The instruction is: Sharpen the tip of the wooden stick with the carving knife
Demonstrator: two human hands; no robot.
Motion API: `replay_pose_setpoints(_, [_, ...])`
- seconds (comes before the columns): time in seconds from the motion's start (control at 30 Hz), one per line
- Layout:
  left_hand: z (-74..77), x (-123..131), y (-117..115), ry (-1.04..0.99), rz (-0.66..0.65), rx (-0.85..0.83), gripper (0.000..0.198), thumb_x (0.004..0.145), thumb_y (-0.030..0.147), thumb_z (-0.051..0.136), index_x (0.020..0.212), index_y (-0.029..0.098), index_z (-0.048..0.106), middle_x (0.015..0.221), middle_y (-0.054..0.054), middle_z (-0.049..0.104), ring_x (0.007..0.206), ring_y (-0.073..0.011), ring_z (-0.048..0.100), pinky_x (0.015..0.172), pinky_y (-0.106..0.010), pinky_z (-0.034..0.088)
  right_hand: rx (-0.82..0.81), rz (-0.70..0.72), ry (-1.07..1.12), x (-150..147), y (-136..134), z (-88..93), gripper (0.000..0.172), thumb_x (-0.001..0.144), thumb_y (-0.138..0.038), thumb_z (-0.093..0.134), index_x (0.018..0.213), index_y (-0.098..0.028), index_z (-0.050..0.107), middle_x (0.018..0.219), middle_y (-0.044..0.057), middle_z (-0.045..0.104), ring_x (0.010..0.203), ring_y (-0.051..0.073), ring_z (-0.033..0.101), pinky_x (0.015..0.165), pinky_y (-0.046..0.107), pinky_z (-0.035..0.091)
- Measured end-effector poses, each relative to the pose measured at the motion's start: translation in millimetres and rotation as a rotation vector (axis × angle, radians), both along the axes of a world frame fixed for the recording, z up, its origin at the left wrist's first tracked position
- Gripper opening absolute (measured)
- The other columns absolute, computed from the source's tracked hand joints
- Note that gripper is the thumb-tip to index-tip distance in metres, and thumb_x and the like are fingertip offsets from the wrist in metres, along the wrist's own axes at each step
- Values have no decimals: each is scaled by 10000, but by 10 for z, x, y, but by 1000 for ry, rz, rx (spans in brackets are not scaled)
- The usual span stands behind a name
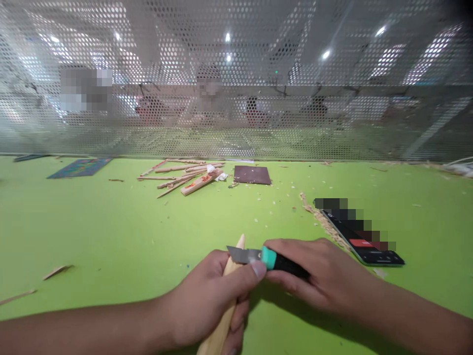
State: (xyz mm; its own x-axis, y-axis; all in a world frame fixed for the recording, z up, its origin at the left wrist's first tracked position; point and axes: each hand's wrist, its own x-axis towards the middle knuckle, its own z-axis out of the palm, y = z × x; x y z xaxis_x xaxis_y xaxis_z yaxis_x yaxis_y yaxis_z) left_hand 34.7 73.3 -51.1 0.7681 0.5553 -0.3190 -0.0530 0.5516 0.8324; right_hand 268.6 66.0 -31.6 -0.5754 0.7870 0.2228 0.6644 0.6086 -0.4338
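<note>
The left hand [207, 301] is wrapped around a pale wooden stick [221, 325], fingers closed about its shaft, with the pointed tip poking up just past the thumb. The thumb itself stretches across to press on the back of a carving knife [266, 259] — a short grey blade, a teal collar, a black handle. The right hand [318, 276] is closed over that handle, fingers curled round it, and the blade lies against the stick near its tip. Both hands sit low over the bright green tabletop [111, 231], close to the near edge. Just beyond the right hand lies a dark phone [365, 241], flat on the tabletop, with a trail of wood shavings [321, 217] running along its left side. Farther back — well apart from the hands — a heap of carved sticks [185, 177] rests beside a dark brown sheet of sandpaper [252, 174]. A couple of loose wood slivers [55, 270] lie off to the left, and a flat, colourful card [79, 167] sits at the far left. A perforated metal screen [236, 84] stands along the back of the tabletop, and people are blurred behind it.
</note>
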Motion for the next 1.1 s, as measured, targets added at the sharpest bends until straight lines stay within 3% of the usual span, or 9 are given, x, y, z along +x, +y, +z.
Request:
replay_pose_setpoints(0.13, [-23, 13, -27, -18, 48, 9, 591, 938, 640, 686, 597, 192, 507, 389, 48, 481, 264, -82, 452, 332, -165, 408, 27, -268, -13, 36, 46, 3, 472, 1130, -586, 393, 1071, -222, 687, 828, 52, 770, 668, 214, 704, 580, 301, 446])
replay_pose_setpoints(0.2, [-25, 20, -26, -6, 40, 18, 608, 947, 646, 675, 585, 189, 503, 380, 45, 476, 255, -75, 444, 334, -160, 413, 92, -322, -1, 64, 59, 20, 486, 1120, -607, 397, 1102, -220, 690, 864, 67, 782, 701, 234, 717, 605, 317, 458])
replay_pose_setpoints(0.3, [-5, 16, -9, 17, 30, 27, 618, 953, 628, 685, 571, 178, 504, 375, 40, 477, 256, -64, 451, 338, -136, 405, 64, -270, 19, 86, 42, 31, 440, 1120, -576, 420, 1099, -225, 684, 847, 46, 774, 692, 215, 701, 612, 315, 455])
replay_pose_setpoints(0.47, [29, -1, 19, -20, 15, -16, 476, 905, 586, 788, 772, 184, 569, 448, 63, 550, 282, -65, 484, 358, -135, 452, 21, -180, 19, 100, 16, -36, 375, 1117, -530, 447, 1072, -231, 669, 822, 20, 745, 688, 194, 667, 632, 313, 447])
replay_pose_setpoints(0.73, [9, -3, 10, -64, 17, -42, 413, 932, 554, 771, 850, 189, 597, 446, 69, 564, 254, -88, 485, 321, -145, 405, 36, -5, 19, 108, 1, -52, 313, 1111, -492, 484, 1007, -232, 622, 768, -9, 689, 611, 156, 614, 566, 289, 404])
replay_pose_setpoints(0.97, [-22, -12, 3, -9, -13, -10, 667, 878, 686, 736, 504, 176, 523, 349, 17, 494, 228, -90, 458, 313, -163, 387, 30, 78, 27, 14, -44, -13, 322, 1116, -479, 476, 962, -230, 608, 748, -16, 661, 593, 139, 578, 555, 279, 403])
replay_pose_setpoints(1.03, [-24, -7, -4, 2, -10, 5, 725, 884, 709, 707, 442, 177, 491, 332, 12, 465, 231, -81, 445, 325, -164, 394, 53, 51, 17, 13, -28, -31, 354, 1119, -516, 470, 980, -230, 625, 761, -2, 693, 600, 153, 604, 560, 292, 403])
replay_pose_setpoints(1.1, [-22, -2, -10, 0, -25, 29, 733, 895, 703, 700, 434, 171, 498, 334, 7, 464, 247, -76, 448, 338, -158, 391, 47, -64, 8, 40, 7, -40, 388, 1126, -539, 447, 1009, -233, 654, 783, 16, 729, 615, 171, 639, 564, 301, 406])
